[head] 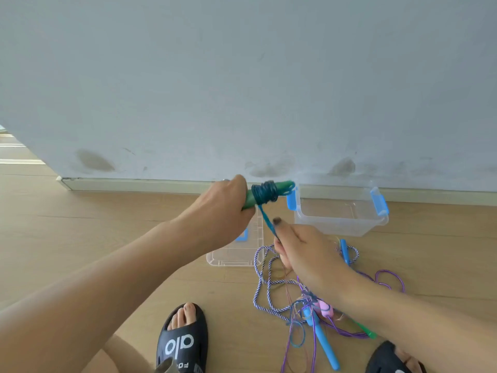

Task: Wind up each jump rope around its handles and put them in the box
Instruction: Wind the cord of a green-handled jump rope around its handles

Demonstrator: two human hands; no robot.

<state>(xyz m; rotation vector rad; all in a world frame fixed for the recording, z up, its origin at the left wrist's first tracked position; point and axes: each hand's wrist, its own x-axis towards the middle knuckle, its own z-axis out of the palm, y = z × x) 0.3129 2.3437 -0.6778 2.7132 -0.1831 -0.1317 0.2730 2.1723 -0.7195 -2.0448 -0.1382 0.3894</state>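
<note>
My left hand (223, 204) grips the green handles (282, 186) of a jump rope, held level above the floor. Dark blue cord (265, 193) is wound in a thick band round them. A short length of that cord runs down to my right hand (304, 251), which pinches it between thumb and fingers just below. The clear plastic box (341, 227) with blue clips stands on the floor behind, by the wall. Its inside looks bare.
The clear lid (236, 258) lies flat left of the box. A tangle of purple and blue-white ropes (271, 289) with blue handles (324, 343) and a pink piece (325, 309) lies under my right arm. My slippered feet (183, 343) are near the bottom edge.
</note>
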